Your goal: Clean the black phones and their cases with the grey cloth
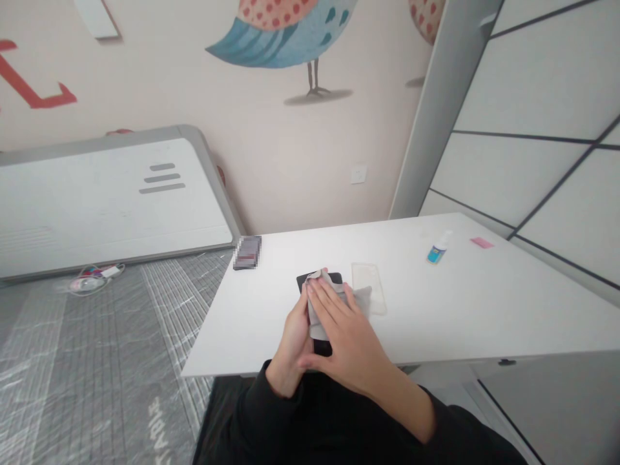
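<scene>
Before a painted wall [290, 161], a white desk [465, 310] is carrying a clear case [367, 276]. Just beside it, my left hand [292, 336] is gripping a black phone [322, 347]; my right hand [353, 336], fingers stretched flat, is pressing a grey cloth [320, 331] onto it.
</scene>
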`<move>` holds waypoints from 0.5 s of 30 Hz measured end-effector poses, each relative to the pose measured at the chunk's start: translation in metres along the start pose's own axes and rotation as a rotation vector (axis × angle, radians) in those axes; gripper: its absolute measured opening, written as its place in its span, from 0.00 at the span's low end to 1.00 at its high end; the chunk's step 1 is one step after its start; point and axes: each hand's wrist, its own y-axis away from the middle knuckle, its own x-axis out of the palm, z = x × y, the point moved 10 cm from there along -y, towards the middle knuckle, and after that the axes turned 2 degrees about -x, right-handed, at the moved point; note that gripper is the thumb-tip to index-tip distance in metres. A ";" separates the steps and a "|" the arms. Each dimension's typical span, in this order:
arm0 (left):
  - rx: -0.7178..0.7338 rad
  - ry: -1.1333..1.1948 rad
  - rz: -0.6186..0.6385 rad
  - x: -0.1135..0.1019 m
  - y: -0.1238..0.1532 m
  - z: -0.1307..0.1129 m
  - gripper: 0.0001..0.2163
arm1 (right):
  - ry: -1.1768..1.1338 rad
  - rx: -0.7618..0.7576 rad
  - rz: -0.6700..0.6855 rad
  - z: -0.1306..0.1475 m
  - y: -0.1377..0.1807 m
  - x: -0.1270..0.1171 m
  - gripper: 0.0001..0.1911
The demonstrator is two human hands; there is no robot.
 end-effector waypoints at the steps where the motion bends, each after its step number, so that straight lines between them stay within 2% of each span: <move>1: -0.010 0.025 0.019 0.003 0.000 -0.003 0.18 | -0.009 -0.026 0.008 0.007 0.002 0.000 0.51; 4: -0.060 0.046 0.117 0.015 0.001 -0.013 0.21 | -0.029 -0.082 0.037 0.023 0.013 0.001 0.49; 8: -0.016 0.025 0.161 0.017 0.001 -0.031 0.21 | -0.031 -0.095 0.081 0.032 0.035 0.004 0.46; 11: -0.037 0.020 0.197 0.019 0.002 -0.029 0.23 | 0.012 -0.066 0.069 0.028 0.044 0.003 0.45; 15: -0.072 -0.002 0.232 0.023 0.007 -0.017 0.23 | 0.072 0.006 0.005 0.008 0.037 -0.004 0.46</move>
